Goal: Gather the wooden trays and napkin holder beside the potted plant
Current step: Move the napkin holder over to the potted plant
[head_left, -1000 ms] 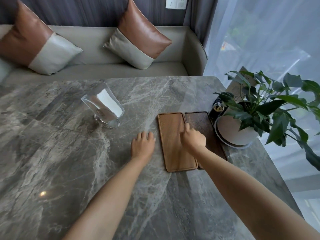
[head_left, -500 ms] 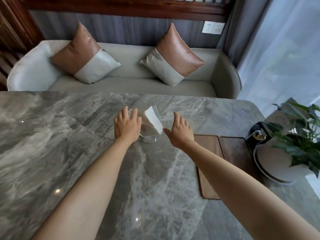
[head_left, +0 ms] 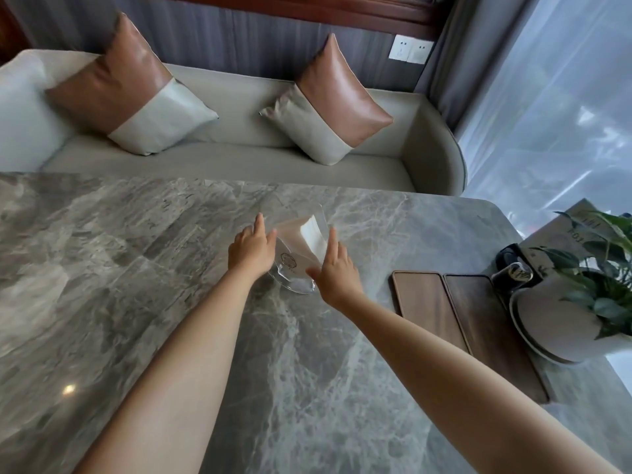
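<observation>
A clear napkin holder stands on the grey marble desk, a little left of the middle of the view. It holds a stack of white napkins that lean toward the right side of the holder. Its rounded transparent base rests on the desk surface.

To the right, two wooden trays lie flat and side by side, long edges touching: a lighter tray on the left and a darker tray on the right. Both trays are bare inside. The darker tray sits just beside the white pot of the potted plant, which stands on a round saucer at the desk's right edge. A small dark object sits behind the pot; what it is cannot be told.

The left hand presses flat against the left face of the napkin holder, fingers together and pointing away from the person. The right hand is set against the right face in the same way, fingers extended, thumb low near the base. The two open palms clasp the holder between them; neither hand curls around it. Both forearms reach forward over the desk from the lower edge of the view.

Beyond the desk, a pale sofa carries two brown and cream cushions.
</observation>
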### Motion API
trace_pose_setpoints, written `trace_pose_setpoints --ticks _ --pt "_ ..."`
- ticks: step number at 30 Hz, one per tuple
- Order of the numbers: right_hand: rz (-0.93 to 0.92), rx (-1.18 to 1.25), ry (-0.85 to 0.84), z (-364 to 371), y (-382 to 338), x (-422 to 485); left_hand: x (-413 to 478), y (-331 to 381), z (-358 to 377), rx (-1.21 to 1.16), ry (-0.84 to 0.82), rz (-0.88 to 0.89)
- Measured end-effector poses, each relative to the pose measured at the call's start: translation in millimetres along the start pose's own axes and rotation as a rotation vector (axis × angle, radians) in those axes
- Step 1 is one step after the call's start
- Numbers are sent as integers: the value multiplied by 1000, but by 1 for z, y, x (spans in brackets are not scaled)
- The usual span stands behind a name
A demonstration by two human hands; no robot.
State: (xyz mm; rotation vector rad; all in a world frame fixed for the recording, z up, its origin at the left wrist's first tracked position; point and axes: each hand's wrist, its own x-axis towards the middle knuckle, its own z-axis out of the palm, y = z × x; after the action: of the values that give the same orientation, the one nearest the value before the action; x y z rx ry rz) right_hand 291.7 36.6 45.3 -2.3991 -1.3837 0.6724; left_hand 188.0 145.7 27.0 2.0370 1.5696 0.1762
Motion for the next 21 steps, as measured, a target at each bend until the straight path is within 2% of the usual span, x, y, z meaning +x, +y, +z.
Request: trace_pose_setpoints --ticks 9,21 --pt "35 37 36 0 0 -7 -3 8 -1 -128 -5 -9" --pt "44 95 39 -27 41 -60 -67 43 10 -82 -41 -30"
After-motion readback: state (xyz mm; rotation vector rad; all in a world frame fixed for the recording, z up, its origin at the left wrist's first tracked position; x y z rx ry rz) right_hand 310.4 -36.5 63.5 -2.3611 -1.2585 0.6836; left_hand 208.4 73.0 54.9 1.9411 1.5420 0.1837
